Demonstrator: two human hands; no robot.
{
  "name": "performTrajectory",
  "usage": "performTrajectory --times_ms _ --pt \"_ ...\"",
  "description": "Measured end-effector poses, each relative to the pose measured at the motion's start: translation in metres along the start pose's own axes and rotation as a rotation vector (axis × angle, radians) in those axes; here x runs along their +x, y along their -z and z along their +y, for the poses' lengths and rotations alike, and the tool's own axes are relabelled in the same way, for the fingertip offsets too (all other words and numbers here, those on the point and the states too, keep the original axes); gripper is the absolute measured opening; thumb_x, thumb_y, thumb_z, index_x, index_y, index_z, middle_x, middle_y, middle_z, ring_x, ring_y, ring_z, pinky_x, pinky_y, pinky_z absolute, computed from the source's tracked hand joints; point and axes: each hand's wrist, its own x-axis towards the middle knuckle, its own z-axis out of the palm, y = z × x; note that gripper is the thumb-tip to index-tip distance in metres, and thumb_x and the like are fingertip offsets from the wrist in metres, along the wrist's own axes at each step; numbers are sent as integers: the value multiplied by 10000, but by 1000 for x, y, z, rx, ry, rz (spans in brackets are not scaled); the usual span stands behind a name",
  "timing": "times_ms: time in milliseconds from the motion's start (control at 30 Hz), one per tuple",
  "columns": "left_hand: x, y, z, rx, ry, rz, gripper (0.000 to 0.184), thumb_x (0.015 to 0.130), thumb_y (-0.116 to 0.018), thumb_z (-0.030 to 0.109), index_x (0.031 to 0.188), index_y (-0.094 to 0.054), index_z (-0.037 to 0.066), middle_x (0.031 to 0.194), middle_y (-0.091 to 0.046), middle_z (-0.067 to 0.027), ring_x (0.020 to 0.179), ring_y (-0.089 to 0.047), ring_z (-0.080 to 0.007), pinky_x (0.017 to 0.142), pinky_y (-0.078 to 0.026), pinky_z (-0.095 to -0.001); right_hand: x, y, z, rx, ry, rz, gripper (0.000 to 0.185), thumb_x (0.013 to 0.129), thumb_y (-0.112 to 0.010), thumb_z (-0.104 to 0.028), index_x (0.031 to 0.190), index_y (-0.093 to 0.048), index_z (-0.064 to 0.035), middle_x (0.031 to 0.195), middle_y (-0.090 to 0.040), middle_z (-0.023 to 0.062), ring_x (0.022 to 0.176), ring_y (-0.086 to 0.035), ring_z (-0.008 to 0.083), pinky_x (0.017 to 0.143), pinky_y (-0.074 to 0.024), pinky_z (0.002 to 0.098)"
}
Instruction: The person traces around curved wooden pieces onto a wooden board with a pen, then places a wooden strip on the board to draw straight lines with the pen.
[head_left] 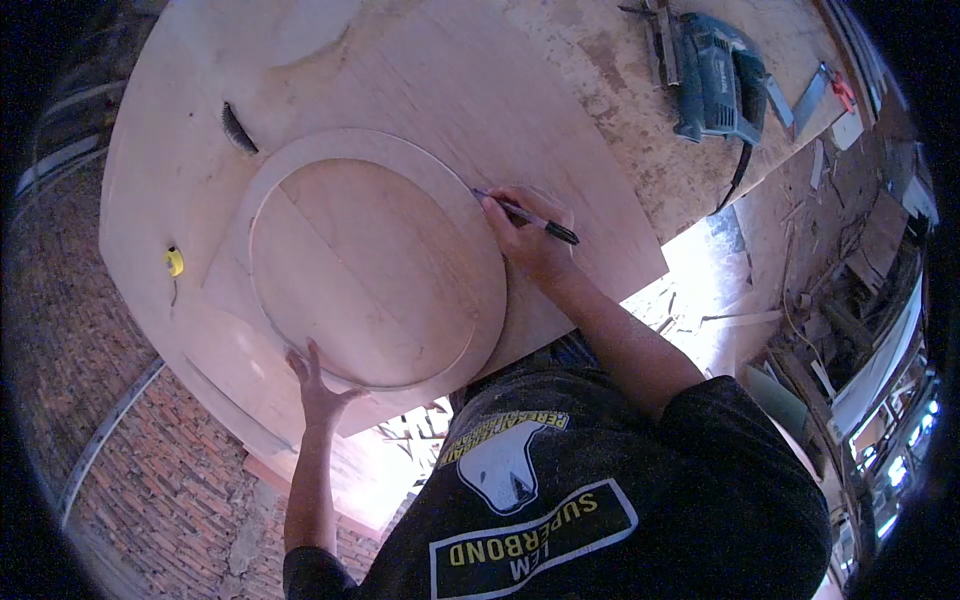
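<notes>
A flat wooden ring (488,328) lies on a large sheet of plywood (440,90). My right hand (530,235) holds a dark pen (540,223), its tip touching down at the ring's outer edge on the upper right. At the ring's lower left, my left hand (320,388) rests with its fingers spread, the fingertips on the ring. Bare plywood shows inside the ring, with a thin line running across it.
A teal power tool (718,80) with a black cord lies at the upper right, beside a metal blade (810,98) with a red-handled tool (843,92). A yellow tape measure (175,262) and a dark brush-like item (238,128) lie on the left.
</notes>
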Motion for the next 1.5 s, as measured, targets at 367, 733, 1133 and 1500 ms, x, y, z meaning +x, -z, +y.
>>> performTrajectory --times_ms 367,733,1133,1500 --pt "2 -5 -11 0 -47 14 1512 430 -1005 396 1640 -117 214 1627 70 -362 1527 69 -495 1238 -193 -568 0 1 -2 96 29 8 148 886 -762 -128 993 -731 -31 906 -751 123 825 -745 190 743 -593 315" --pt "2 -3 -10 -13 -51 8 1515 442 -992 444 1641 -96 213 1620 66 -376 1521 71 -511 1231 -193 -590 0 0 -7 -19 60 56 133 876 -772 -118 967 -736 -29 896 -751 118 792 -736 184 720 -586 314" --pt "3 -9 -21 -6 -65 31 1504 422 -1006 413 1637 -145 196 1620 30 -381 1523 52 -513 1227 -211 -581 -8 -5 1 -6 16 49 140 912 -748 -124 992 -712 -16 892 -738 114 788 -710 170 709 -568 306" --pt "1 -18 -35 6 -163 169 1545 340 -1012 455 1620 -202 150 1607 -34 -396 1503 -4 -563 1226 -228 -564 -61 49 13 38 158 209 226 1009 -612 -121 1169 -664 31 953 -701 109 816 -666 154 733 -560 302"
